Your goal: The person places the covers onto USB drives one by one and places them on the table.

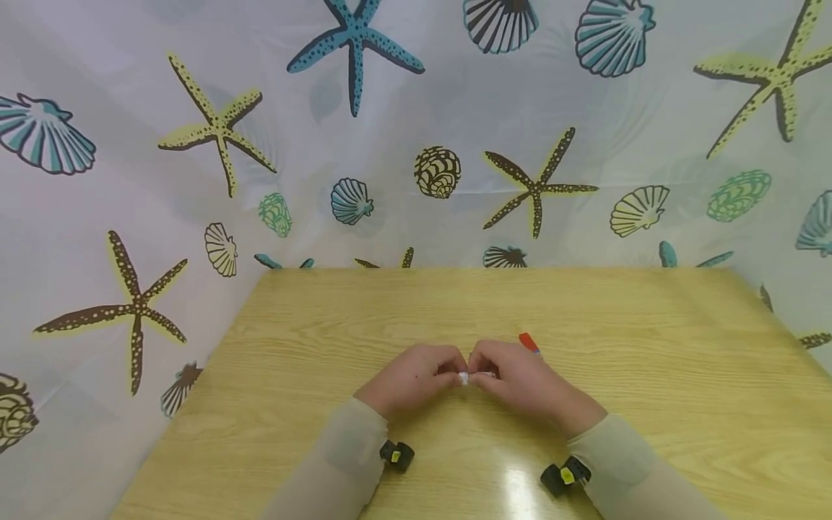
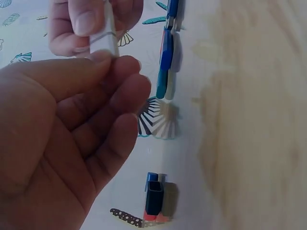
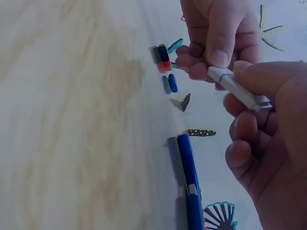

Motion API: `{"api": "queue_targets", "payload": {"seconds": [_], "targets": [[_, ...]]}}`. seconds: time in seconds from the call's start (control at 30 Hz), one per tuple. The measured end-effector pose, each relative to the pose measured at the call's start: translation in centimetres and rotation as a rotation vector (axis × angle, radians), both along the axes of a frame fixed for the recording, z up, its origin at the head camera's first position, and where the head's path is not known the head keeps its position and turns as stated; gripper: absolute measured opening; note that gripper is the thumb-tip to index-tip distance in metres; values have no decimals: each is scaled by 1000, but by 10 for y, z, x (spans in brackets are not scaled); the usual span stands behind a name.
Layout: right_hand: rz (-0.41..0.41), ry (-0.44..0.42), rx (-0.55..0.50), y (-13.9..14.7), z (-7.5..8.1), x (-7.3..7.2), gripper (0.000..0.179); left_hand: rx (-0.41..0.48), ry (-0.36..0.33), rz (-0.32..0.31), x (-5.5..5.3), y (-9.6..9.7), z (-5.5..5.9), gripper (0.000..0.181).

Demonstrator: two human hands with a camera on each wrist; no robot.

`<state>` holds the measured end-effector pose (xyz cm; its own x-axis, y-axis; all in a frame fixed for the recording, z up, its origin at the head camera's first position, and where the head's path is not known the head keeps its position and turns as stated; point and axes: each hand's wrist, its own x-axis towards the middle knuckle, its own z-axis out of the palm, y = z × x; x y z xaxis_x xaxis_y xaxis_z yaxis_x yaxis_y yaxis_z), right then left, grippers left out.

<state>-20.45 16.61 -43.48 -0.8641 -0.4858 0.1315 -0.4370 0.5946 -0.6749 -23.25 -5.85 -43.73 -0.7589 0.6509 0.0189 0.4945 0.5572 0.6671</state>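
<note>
A slim white rectangular stick (image 3: 237, 90) with a grey seam around it is held between the two hands. My left hand (image 1: 419, 377) pinches its seamed end between thumb and index finger. From the other side my right hand (image 1: 520, 375) grips the longer part, thumb on top and fingertips beneath. In the head view only a bit of the white stick (image 1: 464, 378) shows between the fingertips, the rest being covered. Both hands meet over the middle of the wooden table (image 1: 364, 310).
Beyond the right hand lies a red-ended item (image 1: 529, 342). The right wrist view shows a long blue pen-like item (image 3: 189, 167), a small blue piece (image 3: 172, 83) and a dark and red piece (image 3: 164, 57). A shell-patterned curtain (image 1: 390, 159) stands behind the table.
</note>
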Motion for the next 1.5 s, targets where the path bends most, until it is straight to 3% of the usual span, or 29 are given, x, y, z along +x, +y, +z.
{"api": "queue_targets", "payload": {"seconds": [0.13, 0.37, 0.53, 0.7, 0.8, 1.07, 1.27, 1.5], "targets": [[-2, 2, 25, 0, -2, 0, 9, 0, -20, 28, 1, -2, -2, 10], [13, -27, 60, 4, -8, -4, 6, 42, -68, 140, -1, -13, 1, 10], [-105, 3, 51, 9, -13, -9, 4, 66, -61, 189, -6, -18, 6, 15], [-215, 50, 44, 14, -13, -13, 6, 35, -73, 225, -11, -18, 7, 16], [-207, 40, 51, 16, -13, -14, 6, 20, -81, 246, -11, -18, 6, 15], [-94, 17, 119, 19, -16, -15, 7, 16, -53, 254, -11, -24, 7, 16], [-21, 59, 153, 21, -18, -14, 10, -16, -61, 265, -13, -28, 9, 15], [-115, 48, 156, 19, -18, -15, 9, -60, -94, 290, -13, -33, 7, 13]]}}
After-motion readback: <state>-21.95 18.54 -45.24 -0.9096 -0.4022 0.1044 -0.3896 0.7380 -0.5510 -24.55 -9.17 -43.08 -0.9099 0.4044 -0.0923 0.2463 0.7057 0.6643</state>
